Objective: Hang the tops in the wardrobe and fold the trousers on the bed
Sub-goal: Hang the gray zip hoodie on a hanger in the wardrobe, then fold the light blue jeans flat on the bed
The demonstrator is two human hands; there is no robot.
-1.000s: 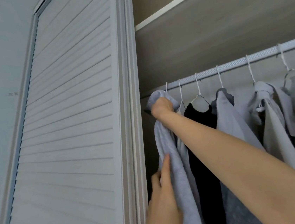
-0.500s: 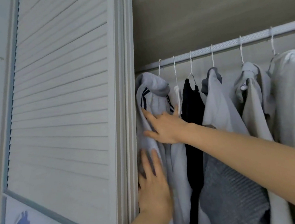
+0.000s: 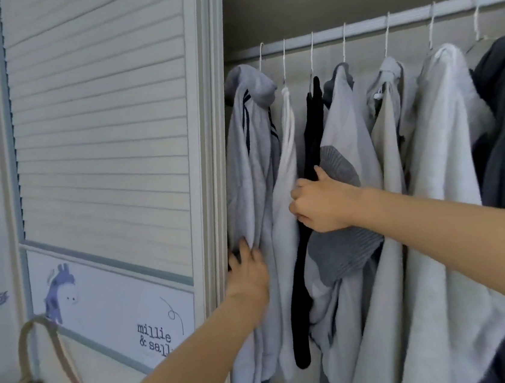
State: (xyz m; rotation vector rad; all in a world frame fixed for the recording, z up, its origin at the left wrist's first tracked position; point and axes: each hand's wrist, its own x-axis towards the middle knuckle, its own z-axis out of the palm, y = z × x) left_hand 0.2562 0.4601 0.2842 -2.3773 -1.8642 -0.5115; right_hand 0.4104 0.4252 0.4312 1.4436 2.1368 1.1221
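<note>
Head view — left hand presses flat, fingers straight, on the striped grey hoodie. Right hand curls round the black top — gripping it.

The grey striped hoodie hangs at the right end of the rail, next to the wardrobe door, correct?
Not quite. The head view shows the grey striped hoodie at the left end of the rail, next to the wardrobe door.

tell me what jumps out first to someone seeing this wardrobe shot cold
Two bare arms reach into a row of grey, white and black tops hanging on the rail. The right hand curls into the black top mid-row; the left hand presses the striped grey top beside the louvred door.
</note>
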